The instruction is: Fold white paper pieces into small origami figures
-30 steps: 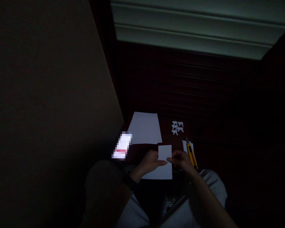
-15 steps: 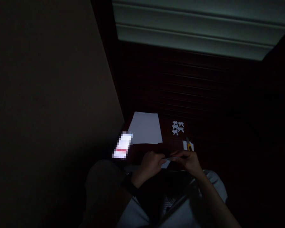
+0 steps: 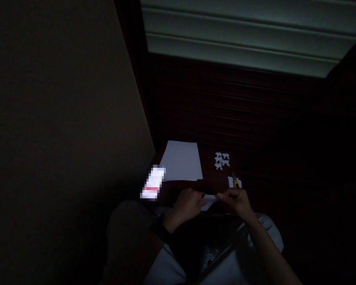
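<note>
Between my hands is a small piece of white paper, close to the table's near edge. My left hand has its fingers curled on the paper's left side. At the upper right corner, my right hand pinches the paper between thumb and fingers. Dim light hides the fine folds of the paper. Beyond my right hand lies a yellow utility knife on a small white piece of paper. Several small folded white paper shapes sit in a cluster farther back.
A stack of white paper sheets lies at the back left of the dark table. A lit phone, its screen blurred out, is at the left edge. A wall rises on the left, and slatted panels stand behind.
The paper between my hands has tilted, so more of its white face shows. The fingers of my right hand have drawn closer together at its corner.
</note>
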Available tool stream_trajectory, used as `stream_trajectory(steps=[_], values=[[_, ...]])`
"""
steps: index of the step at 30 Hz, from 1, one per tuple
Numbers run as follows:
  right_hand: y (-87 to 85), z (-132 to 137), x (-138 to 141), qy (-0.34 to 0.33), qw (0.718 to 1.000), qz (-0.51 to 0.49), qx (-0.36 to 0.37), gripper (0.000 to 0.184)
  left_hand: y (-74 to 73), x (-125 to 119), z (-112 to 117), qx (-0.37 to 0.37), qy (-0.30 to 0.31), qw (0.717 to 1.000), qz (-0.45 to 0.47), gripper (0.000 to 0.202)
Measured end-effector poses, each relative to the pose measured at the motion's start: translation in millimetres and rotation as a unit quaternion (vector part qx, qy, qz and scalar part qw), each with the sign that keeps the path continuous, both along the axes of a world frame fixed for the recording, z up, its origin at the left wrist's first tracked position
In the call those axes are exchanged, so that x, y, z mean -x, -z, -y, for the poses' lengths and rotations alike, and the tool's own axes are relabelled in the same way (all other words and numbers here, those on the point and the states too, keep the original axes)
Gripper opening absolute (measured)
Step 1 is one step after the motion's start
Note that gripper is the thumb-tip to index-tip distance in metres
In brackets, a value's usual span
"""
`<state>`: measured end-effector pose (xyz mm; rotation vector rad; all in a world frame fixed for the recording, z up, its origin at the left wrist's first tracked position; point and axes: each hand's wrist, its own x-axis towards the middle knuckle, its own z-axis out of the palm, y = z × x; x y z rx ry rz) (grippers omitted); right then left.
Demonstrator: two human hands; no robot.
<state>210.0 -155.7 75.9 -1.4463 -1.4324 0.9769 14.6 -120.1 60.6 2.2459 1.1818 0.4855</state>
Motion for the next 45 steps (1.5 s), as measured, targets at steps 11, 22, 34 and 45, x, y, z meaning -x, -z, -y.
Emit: stream_trajectory(steps=[11,22,34,45], values=[[11.2,-1,3,0.042,0.998,-0.045,0.029,0.025,7.1,1,-3,0.163,0.049,0.977,0.124,0.023],[14.9,-7,12,0.049,0.995,-0.081,0.020,0.035,13.4,-6,-4,0.249,0.018,0.940,0.235,0.028],[38.9,-7,12,0.052,0.993,-0.085,0.056,0.030,10.2,-2,-8,0.338,-0.025,0.868,0.362,0.038],[23.0,-13,18,-0.067,0.996,0.008,0.058,0.032,9.8,-9,-25,0.235,-0.151,0.895,0.349,0.035]])
